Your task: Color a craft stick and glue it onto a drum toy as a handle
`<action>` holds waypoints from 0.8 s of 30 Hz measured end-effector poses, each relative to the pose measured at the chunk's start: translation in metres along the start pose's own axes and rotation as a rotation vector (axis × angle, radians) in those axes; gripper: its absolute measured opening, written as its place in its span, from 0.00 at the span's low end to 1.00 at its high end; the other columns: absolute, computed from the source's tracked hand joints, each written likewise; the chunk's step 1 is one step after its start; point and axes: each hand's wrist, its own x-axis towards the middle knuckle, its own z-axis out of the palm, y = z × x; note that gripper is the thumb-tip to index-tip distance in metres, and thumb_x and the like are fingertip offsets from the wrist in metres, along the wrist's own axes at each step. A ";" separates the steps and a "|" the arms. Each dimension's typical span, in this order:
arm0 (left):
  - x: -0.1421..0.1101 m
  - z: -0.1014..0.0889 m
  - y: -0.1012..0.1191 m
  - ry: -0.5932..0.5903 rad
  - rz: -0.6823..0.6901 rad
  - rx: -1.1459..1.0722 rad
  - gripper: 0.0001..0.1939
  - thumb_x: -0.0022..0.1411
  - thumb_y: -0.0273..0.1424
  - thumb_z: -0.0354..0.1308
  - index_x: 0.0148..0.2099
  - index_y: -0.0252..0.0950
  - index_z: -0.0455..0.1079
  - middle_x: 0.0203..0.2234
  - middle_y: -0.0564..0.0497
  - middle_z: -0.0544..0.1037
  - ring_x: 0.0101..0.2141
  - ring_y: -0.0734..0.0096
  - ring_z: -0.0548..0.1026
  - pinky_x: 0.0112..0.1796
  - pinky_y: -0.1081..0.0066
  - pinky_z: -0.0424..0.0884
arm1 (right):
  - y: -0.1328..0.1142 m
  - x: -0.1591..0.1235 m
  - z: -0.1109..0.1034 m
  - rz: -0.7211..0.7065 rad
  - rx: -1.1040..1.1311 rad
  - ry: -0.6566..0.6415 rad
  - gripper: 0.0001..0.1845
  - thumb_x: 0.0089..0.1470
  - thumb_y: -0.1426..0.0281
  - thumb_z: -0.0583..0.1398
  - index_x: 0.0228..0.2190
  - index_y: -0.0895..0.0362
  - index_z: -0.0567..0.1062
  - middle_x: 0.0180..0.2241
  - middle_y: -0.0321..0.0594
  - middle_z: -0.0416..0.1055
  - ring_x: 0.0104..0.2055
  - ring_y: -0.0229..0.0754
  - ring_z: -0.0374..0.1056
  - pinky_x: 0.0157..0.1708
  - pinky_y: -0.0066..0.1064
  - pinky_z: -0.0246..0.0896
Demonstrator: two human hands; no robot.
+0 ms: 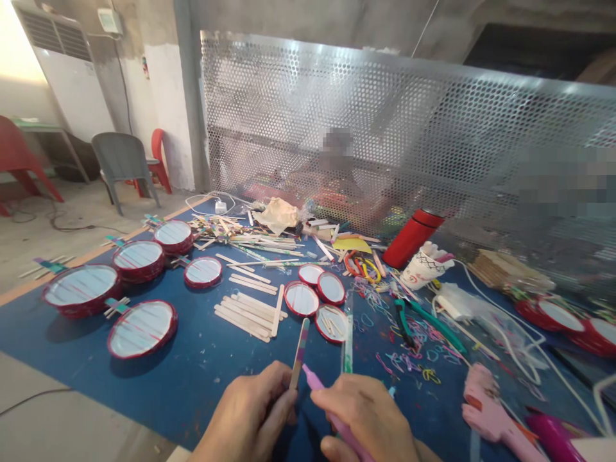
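Near the table's front edge, my left hand (pixel 262 407) pinches the lower end of a wooden craft stick (pixel 301 350). The stick points up and away, with purple and green bands coloured on its upper part. My right hand (pixel 366 410) is closed around a pink marker (pixel 337 420). The marker's tip is at the stick's edge, close to the purple band; whether it touches, I cannot tell. Just beyond my hands lie several small round red-rimmed discs (pixel 301 299) and a row of plain craft sticks (pixel 243 319).
Several red-rimmed round pieces with stick handles (pixel 142 329) stand on the left. A red bottle (pixel 412 239), a paper cup of markers (pixel 423 268), teal-handled pliers (pixel 437 327), scattered rubber bands (pixel 426 340) and a pink glue gun (pixel 491 410) are on the right. A perforated metal panel (pixel 289 96) stands behind.
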 end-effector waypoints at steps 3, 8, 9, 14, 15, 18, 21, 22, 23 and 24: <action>0.000 0.000 0.001 -0.004 0.000 -0.008 0.09 0.69 0.32 0.45 0.35 0.39 0.63 0.26 0.55 0.79 0.14 0.81 0.68 0.15 0.84 0.59 | 0.001 0.000 -0.002 0.003 -0.031 0.001 0.18 0.66 0.64 0.48 0.36 0.62 0.72 0.20 0.35 0.71 0.23 0.33 0.68 0.29 0.25 0.64; 0.000 0.001 -0.002 0.003 0.003 0.002 0.09 0.69 0.31 0.45 0.35 0.39 0.62 0.25 0.55 0.79 0.14 0.82 0.67 0.15 0.84 0.59 | 0.001 0.001 -0.002 -0.020 0.019 -0.010 0.18 0.66 0.63 0.48 0.37 0.62 0.71 0.20 0.34 0.70 0.22 0.33 0.68 0.30 0.25 0.65; 0.000 0.001 -0.003 0.005 0.006 0.001 0.09 0.69 0.31 0.45 0.35 0.39 0.62 0.25 0.55 0.79 0.14 0.82 0.67 0.15 0.84 0.59 | 0.001 0.001 -0.002 -0.017 0.021 -0.023 0.18 0.66 0.63 0.48 0.38 0.62 0.71 0.20 0.34 0.71 0.23 0.33 0.68 0.30 0.25 0.65; 0.000 0.001 -0.004 0.001 -0.002 -0.010 0.09 0.69 0.32 0.45 0.36 0.39 0.63 0.26 0.56 0.79 0.14 0.82 0.67 0.15 0.84 0.59 | 0.002 -0.002 -0.001 0.011 -0.020 -0.001 0.17 0.66 0.64 0.48 0.37 0.61 0.71 0.20 0.34 0.70 0.23 0.33 0.68 0.30 0.25 0.65; 0.000 0.001 -0.004 0.000 -0.006 -0.012 0.09 0.69 0.32 0.45 0.36 0.39 0.63 0.26 0.56 0.79 0.14 0.82 0.67 0.15 0.84 0.59 | 0.003 -0.002 -0.001 0.005 -0.017 0.026 0.17 0.66 0.64 0.48 0.37 0.61 0.72 0.20 0.33 0.70 0.22 0.33 0.68 0.29 0.25 0.65; 0.000 0.001 -0.003 0.004 -0.009 -0.003 0.09 0.69 0.32 0.45 0.35 0.39 0.63 0.26 0.56 0.79 0.14 0.81 0.67 0.15 0.84 0.59 | 0.003 -0.003 0.002 -0.030 -0.001 0.071 0.18 0.66 0.64 0.48 0.37 0.62 0.71 0.19 0.32 0.69 0.20 0.32 0.65 0.28 0.26 0.64; 0.000 0.001 -0.003 0.010 -0.001 0.013 0.08 0.69 0.32 0.46 0.35 0.39 0.63 0.25 0.56 0.79 0.15 0.81 0.67 0.15 0.84 0.59 | 0.003 -0.002 0.004 -0.047 0.033 0.005 0.18 0.67 0.63 0.48 0.37 0.62 0.71 0.20 0.33 0.70 0.21 0.33 0.67 0.28 0.26 0.64; 0.001 0.001 -0.003 0.008 0.003 0.016 0.08 0.69 0.31 0.46 0.35 0.39 0.63 0.25 0.56 0.79 0.15 0.81 0.67 0.15 0.84 0.59 | 0.003 -0.002 0.004 -0.044 0.030 0.007 0.18 0.67 0.63 0.48 0.37 0.62 0.71 0.20 0.34 0.70 0.21 0.33 0.67 0.28 0.26 0.64; 0.001 0.001 -0.003 0.004 0.007 0.015 0.08 0.68 0.31 0.46 0.35 0.39 0.62 0.25 0.56 0.79 0.15 0.81 0.67 0.15 0.84 0.59 | 0.004 -0.002 0.004 -0.048 0.018 0.030 0.18 0.66 0.63 0.48 0.37 0.62 0.71 0.19 0.33 0.69 0.20 0.33 0.66 0.27 0.26 0.64; 0.001 0.000 -0.003 -0.002 0.007 0.013 0.08 0.69 0.31 0.46 0.35 0.39 0.63 0.25 0.56 0.79 0.15 0.81 0.68 0.15 0.84 0.59 | 0.004 -0.003 0.005 -0.049 0.000 0.063 0.17 0.66 0.63 0.49 0.36 0.62 0.71 0.19 0.33 0.69 0.20 0.32 0.66 0.27 0.25 0.63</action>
